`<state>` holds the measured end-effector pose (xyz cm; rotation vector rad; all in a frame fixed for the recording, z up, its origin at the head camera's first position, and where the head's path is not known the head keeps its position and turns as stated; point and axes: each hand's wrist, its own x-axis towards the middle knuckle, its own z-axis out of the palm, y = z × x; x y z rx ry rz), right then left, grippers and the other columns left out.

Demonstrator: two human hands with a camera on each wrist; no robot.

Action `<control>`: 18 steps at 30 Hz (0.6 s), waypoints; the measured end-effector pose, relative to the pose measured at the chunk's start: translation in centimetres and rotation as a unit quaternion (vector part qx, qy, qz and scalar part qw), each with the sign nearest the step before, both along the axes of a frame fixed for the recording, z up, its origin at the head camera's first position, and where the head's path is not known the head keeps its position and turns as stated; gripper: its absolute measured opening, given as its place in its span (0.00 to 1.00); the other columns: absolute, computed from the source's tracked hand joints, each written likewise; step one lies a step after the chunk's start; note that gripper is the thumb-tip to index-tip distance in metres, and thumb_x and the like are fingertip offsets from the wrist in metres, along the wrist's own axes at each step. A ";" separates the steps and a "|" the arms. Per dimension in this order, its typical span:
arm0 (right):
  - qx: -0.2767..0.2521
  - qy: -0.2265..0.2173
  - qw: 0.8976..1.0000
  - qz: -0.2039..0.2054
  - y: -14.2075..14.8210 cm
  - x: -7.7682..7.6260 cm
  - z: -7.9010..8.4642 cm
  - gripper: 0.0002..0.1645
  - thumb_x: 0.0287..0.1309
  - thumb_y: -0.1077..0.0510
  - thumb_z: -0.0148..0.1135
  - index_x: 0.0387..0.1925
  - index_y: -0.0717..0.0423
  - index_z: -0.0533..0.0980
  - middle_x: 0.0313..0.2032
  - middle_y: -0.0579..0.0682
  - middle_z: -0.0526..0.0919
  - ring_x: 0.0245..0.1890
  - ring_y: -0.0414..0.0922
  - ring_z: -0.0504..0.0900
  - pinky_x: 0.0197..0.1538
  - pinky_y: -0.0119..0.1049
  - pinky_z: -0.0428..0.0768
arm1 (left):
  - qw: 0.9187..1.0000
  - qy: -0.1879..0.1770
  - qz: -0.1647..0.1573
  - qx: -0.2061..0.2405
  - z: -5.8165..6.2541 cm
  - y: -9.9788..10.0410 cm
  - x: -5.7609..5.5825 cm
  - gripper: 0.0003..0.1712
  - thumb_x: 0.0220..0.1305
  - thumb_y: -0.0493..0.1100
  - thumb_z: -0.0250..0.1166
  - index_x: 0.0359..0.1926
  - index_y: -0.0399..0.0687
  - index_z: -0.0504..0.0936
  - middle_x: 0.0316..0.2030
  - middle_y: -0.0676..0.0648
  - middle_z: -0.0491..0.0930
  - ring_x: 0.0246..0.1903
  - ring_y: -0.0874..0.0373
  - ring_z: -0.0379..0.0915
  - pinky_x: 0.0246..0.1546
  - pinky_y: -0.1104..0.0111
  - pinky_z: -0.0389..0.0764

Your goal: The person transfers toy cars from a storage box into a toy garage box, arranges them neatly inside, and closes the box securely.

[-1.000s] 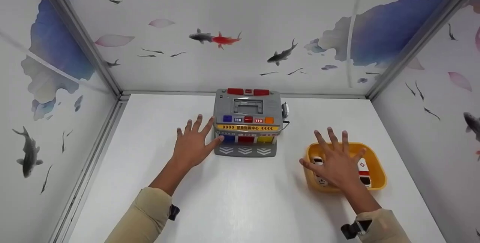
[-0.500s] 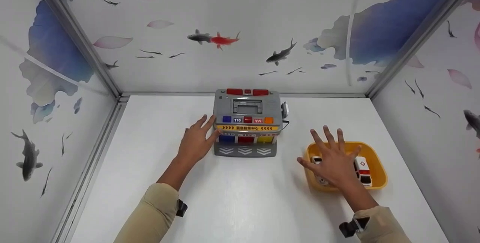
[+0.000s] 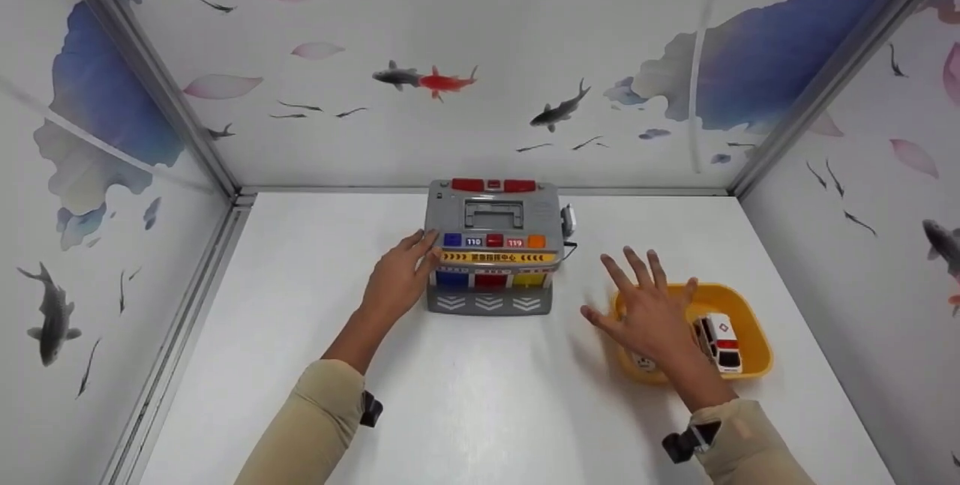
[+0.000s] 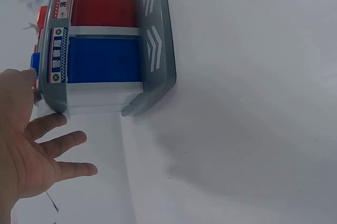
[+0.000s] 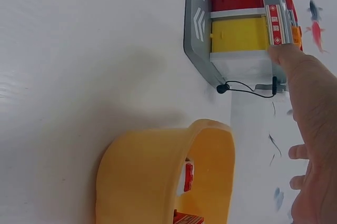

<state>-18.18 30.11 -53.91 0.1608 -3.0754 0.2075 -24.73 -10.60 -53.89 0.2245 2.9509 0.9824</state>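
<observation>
A grey toy emergency station [image 3: 517, 219] with blue, red and yellow doors stands at the back of the white table. My left hand [image 3: 395, 281] is at its left side, thumb at the roof's front corner and fingertips right at the side edge. In the left wrist view, the fingers of that hand [image 4: 31, 150] are spread and straight below the blue door [image 4: 105, 58]. My right hand [image 3: 651, 320] hovers with spread fingers over the left part of a yellow tub [image 3: 742, 312], holding nothing. A white toy ambulance [image 3: 724, 339] lies in the tub; other toy vehicles there are partly hidden.
A white handset [image 3: 568, 220] on a black cord [image 5: 250, 88] hangs at the station's right side. White walls [image 3: 480, 140] printed with fish and petals close off the back and both sides of the table [image 3: 472, 395].
My left hand has moved right, up against the station's left side. My right hand has drifted left over the tub, uncovering more of the ambulance. The station stays in place.
</observation>
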 end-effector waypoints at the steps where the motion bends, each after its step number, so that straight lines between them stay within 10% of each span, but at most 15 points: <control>1: 0.000 0.004 1.000 0.002 -0.2 -0.1 0.0 0.59 0.68 0.16 0.58 0.89 0.36 0.56 0.90 0.57 0.52 0.88 0.69 0.48 0.74 0.95 0.38 | 1.000 0.001 0.001 0.003 0.0 0.0 0.0 0.36 0.87 0.67 0.49 0.85 0.60 0.67 0.84 0.41 0.67 0.82 0.36 0.66 0.81 0.40 0.71; 18: -0.057 0.024 0.996 0.057 -2.6 -2.5 1.0 0.46 0.77 0.34 0.65 0.87 0.41 0.62 0.85 0.57 0.66 0.84 0.63 0.64 0.78 0.90 0.44 | 1.000 -0.008 0.011 0.000 0.2 0.2 -0.3 0.34 0.88 0.63 0.53 0.85 0.59 0.69 0.83 0.43 0.69 0.80 0.38 0.69 0.80 0.41 0.73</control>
